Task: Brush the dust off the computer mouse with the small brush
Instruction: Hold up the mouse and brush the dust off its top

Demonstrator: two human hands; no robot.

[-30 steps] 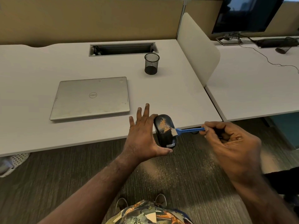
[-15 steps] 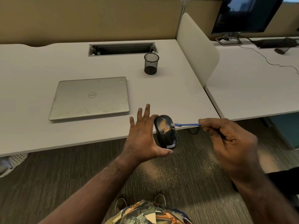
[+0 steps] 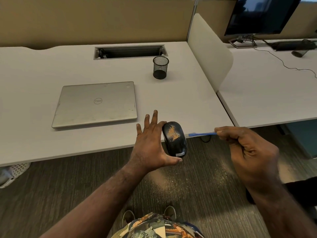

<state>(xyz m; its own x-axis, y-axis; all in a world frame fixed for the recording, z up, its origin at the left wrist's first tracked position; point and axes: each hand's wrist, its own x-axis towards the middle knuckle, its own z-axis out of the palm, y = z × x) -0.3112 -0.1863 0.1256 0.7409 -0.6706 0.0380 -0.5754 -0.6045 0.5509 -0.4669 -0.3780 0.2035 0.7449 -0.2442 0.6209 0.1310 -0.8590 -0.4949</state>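
Observation:
My left hand grips a black computer mouse by its sides, thumb under its near end, holding it in the air just off the desk's front edge. An orange-brown patch of dust lies on the mouse's upper back. My right hand is closed on the thin blue handle of the small brush, which lies level and points left. The brush tip sits just to the right of the mouse, close to its side; I cannot tell whether it touches.
A closed silver laptop lies on the white desk, with a black mesh pen cup behind the mouse. A white divider panel splits off the right desk with a monitor. Brown dust is scattered on the carpet below.
The brush has swept off the mouse to the right and upward, and my right hand has drawn back a little. The mouse and my left hand have stayed put.

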